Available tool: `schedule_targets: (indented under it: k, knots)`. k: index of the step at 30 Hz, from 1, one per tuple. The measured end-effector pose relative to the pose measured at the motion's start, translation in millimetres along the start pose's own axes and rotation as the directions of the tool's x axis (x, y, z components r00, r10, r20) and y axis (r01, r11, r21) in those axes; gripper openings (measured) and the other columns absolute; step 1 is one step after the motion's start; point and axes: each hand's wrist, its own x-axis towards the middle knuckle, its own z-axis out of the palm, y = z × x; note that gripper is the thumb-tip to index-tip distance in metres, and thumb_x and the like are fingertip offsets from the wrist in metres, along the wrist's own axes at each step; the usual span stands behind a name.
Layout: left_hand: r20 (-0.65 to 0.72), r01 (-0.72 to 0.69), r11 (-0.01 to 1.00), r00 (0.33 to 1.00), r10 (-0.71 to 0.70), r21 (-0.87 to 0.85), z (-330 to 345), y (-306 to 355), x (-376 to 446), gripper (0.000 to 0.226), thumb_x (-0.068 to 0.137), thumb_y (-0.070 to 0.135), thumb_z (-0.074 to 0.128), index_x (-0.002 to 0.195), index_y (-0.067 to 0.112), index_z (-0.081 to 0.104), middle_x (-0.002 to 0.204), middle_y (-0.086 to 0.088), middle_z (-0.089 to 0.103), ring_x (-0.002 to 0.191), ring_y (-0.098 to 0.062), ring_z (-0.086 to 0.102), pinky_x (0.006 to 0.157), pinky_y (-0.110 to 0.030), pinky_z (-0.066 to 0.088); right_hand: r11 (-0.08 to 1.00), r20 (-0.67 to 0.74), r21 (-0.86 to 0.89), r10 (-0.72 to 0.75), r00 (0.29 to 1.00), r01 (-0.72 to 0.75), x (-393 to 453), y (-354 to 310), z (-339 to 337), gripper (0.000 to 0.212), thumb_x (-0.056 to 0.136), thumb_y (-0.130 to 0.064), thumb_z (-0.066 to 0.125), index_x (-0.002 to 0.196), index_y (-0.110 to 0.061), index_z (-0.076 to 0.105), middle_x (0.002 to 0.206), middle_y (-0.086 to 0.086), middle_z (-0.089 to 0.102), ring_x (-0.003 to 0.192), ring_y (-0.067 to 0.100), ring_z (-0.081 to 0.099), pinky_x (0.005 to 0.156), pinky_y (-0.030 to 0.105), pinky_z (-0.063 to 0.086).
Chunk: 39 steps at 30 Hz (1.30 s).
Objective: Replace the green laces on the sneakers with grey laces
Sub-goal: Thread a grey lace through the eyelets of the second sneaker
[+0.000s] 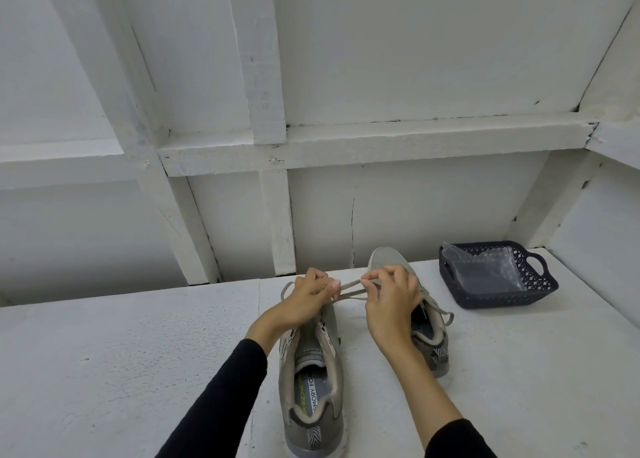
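White tabletop (pixel 121 371) against a white framed wall (pixel 415 59). Dark blue plastic basket (pixel 540 289) at the far right of the tabletop, clear plastic bag (pixel 485 267) inside it. Two grey sneakers side by side, toes pointing away: left sneaker (pixel 313 388) near centre, right sneaker (pixel 429 339) just beside it, partly hidden by the right hand (pixel 391 298). Left hand (pixel 308 296) over the left sneaker's tongue area. Both hands in black sleeves. Each grip pinches a grey lace (pixel 349 286) stretched between them above the left sneaker; loop ends trail past the left hand. Another grey lace end (pixel 446 317) hangs off the right sneaker.
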Motion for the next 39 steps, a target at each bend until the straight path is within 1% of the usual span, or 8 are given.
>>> schedule_targets:
  k: [4,11,17,22,26,29,33,39]
  knots:
    - [-0.193,0.028,0.929,0.975,-0.106,-0.37,-24,-4,-8,0.042,0.102,0.042,0.04,0.087,0.005,0.053,0.099,-0.004,0.049,0.086,-0.014,0.044,0.086,-0.03,0.041,0.98,-0.056,-0.031,0.194,0.979,-0.196,4,7,-4,0.007,0.094,-0.021,0.058,0.096,-0.017,0.064,0.118,0.004,0.051,0.113,0.025,0.036,0.091,0.039,0.022]
    - [-0.491,-0.31,0.459,0.797,-0.352,-0.833,-74,-31,-11,0.035,0.103,0.029,0.044,0.071,0.017,0.052,0.069,0.004,0.049,0.058,-0.006,0.044,0.051,-0.017,0.037,0.96,-0.131,-0.025,0.272,0.953,-0.278,6,7,-2,0.003,0.094,-0.014,0.055,0.097,-0.014,0.058,0.111,0.007,0.055,0.107,0.027,0.04,0.09,0.041,0.027]
    - [-0.499,-0.179,0.93,0.867,-0.006,-0.321,-64,-21,-26,0.028,0.101,0.029,0.048,0.081,0.011,0.057,0.075,0.015,0.057,0.074,-0.001,0.05,0.065,-0.023,0.036,0.99,-0.078,-0.054,0.127,0.989,-0.131,-1,-2,3,0.036,0.074,0.01,0.055,0.105,-0.01,0.052,0.11,0.009,0.051,0.106,0.028,0.041,0.082,0.034,0.023]
    - [-0.307,-0.21,0.945,0.943,0.128,-0.249,-44,-12,-15,0.02,0.092,0.028,0.064,0.08,0.015,0.074,0.088,-0.001,0.074,0.09,-0.015,0.067,0.087,-0.022,0.048,0.784,0.324,0.583,0.013,0.946,-0.211,-24,-43,2,0.032,0.088,0.007,0.042,0.112,-0.014,0.038,0.116,-0.001,0.05,0.108,0.008,0.048,0.091,0.02,0.037]
    - [-0.247,-0.198,0.942,0.96,0.131,-0.27,-35,-12,-15,0.025,0.083,0.038,0.068,0.078,0.014,0.074,0.08,-0.001,0.072,0.081,-0.01,0.064,0.082,-0.022,0.048,0.628,0.517,0.653,0.037,0.855,-0.423,-27,-43,9,0.016,0.104,-0.022,0.035,0.11,-0.013,0.047,0.083,-0.007,0.064,0.078,0.003,0.057,0.075,0.018,0.038]
    - [-0.234,-0.17,0.949,0.966,0.107,-0.264,-38,-15,-18,0.028,0.085,0.036,0.066,0.077,0.01,0.073,0.073,0.0,0.065,0.074,-0.005,0.058,0.076,-0.015,0.044,0.625,0.525,0.667,-0.008,0.851,-0.405,-21,-33,6,0.031,0.104,-0.021,0.04,0.082,-0.008,0.058,0.052,-0.011,0.043,0.052,0.005,0.036,0.06,0.021,0.031]
    - [-0.246,-0.093,0.957,0.969,0.023,-0.276,-45,-20,-23,0.034,0.095,0.034,0.055,0.074,0.01,0.066,0.065,-0.005,0.041,0.068,0.003,0.053,0.075,-0.005,0.038,0.621,0.403,0.674,0.144,0.904,-0.4,-9,-20,3,0.034,0.102,-0.02,0.044,0.069,-0.013,0.051,0.058,-0.003,0.032,0.055,0.01,0.03,0.054,0.023,0.027]
    - [-0.254,-0.043,0.963,0.967,-0.027,-0.264,-49,-28,-24,0.044,0.095,0.053,0.051,0.075,0.015,0.059,0.062,0.02,0.051,0.072,-0.001,0.047,0.067,-0.023,0.033,0.633,0.232,0.651,0.359,0.904,-0.419,0,-8,10,0.033,0.103,-0.026,0.043,0.075,-0.012,0.054,0.066,-0.004,0.048,0.057,0.015,0.042,0.055,0.027,0.037]
